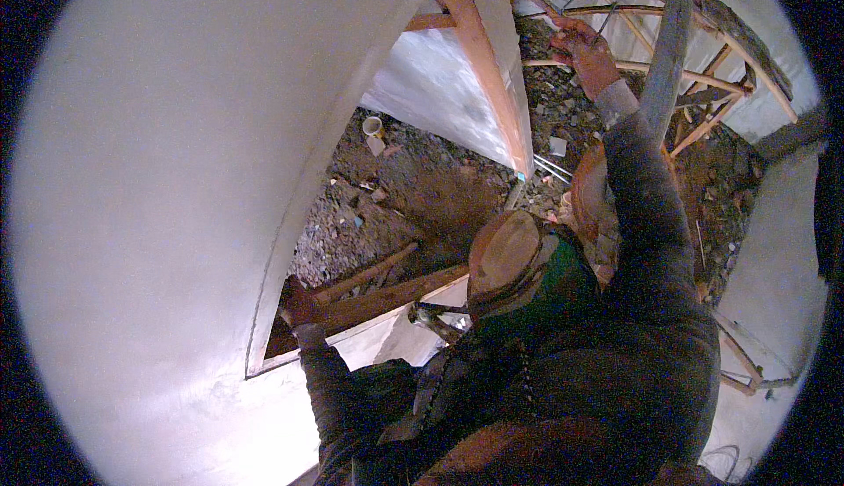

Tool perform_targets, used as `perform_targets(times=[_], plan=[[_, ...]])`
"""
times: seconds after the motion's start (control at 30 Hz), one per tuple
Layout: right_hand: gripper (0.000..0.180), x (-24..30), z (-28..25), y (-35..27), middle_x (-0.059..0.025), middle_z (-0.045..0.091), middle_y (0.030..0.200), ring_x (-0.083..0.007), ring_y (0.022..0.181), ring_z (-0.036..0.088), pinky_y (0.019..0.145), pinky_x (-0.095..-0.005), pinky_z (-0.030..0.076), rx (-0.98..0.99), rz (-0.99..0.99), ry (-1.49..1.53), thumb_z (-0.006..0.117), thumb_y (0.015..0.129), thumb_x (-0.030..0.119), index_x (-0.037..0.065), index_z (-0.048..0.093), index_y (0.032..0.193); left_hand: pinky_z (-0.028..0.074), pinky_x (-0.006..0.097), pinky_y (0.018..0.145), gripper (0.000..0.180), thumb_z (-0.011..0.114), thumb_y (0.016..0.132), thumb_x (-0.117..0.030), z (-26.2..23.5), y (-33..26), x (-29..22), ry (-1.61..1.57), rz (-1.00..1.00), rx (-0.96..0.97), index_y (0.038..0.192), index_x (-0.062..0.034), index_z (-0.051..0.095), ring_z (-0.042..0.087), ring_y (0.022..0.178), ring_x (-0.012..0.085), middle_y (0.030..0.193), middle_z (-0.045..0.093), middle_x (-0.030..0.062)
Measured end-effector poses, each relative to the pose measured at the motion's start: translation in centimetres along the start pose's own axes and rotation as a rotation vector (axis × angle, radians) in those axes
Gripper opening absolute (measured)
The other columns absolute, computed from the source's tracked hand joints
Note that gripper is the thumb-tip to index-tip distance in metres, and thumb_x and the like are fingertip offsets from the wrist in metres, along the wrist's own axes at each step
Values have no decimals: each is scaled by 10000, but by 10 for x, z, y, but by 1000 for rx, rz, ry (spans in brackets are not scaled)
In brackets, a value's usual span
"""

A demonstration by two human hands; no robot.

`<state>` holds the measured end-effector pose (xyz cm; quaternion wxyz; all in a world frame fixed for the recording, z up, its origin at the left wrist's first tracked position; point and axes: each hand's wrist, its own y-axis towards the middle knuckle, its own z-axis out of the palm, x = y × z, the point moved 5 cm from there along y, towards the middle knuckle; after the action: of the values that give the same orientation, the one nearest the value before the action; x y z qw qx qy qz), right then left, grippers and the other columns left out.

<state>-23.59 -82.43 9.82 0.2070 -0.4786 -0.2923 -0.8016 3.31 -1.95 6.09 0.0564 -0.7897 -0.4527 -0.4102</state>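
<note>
Rubble floor (343, 244): spreads beyond a white wall (158, 178) with an opening.
Right hand (585, 54): raised at the far right, fingers curled together around what looks like a thin bent metal rod (608, 17), perhaps held up to keep it off the sticks.
Left hand (301, 303): in shadow at the opening's near left corner, by a wooden board (396, 300), perhaps for balance; cannot tell how far its fingers close.
Wooden sticks (723, 82): lean beyond the right hand.
White cup (373, 126): lies far left on the rubble.

Thin, bent grey rod (608, 18), slanting, in the right hand (584, 50)
</note>
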Motion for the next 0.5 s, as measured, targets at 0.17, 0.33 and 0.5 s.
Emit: perform_targets(times=[0.17,0.33,0.5], plan=[[367,-4,-47,-12,-26,687,994,-152,891,688,698,-311,581,-162,-69,-457,656,996,382,81,643,1205,535,525,923,333,605,932,-275,-29,18,-19,27,-30,222,1227,-124,631,655,1136,332,1217,682,133],[448,-29,-113,6,-99,688,928,-181,734,706,570,-357,564,-307,34,-1178,684,960,434,39,604,1156,466,566,1033,372,601,928,-287,-6,-4,-14,0,32,-38,1258,-117,601,588,1264,360,1341,627,168],[625,-37,-144,-8,-138,670,786,-246,595,684,467,-397,534,-270,-338,-1500,723,931,330,2,431,1376,425,620,1050,433,623,911,-330,-31,9,-25,-32,34,31,1291,-123,598,562,1300,371,1349,628,162]])
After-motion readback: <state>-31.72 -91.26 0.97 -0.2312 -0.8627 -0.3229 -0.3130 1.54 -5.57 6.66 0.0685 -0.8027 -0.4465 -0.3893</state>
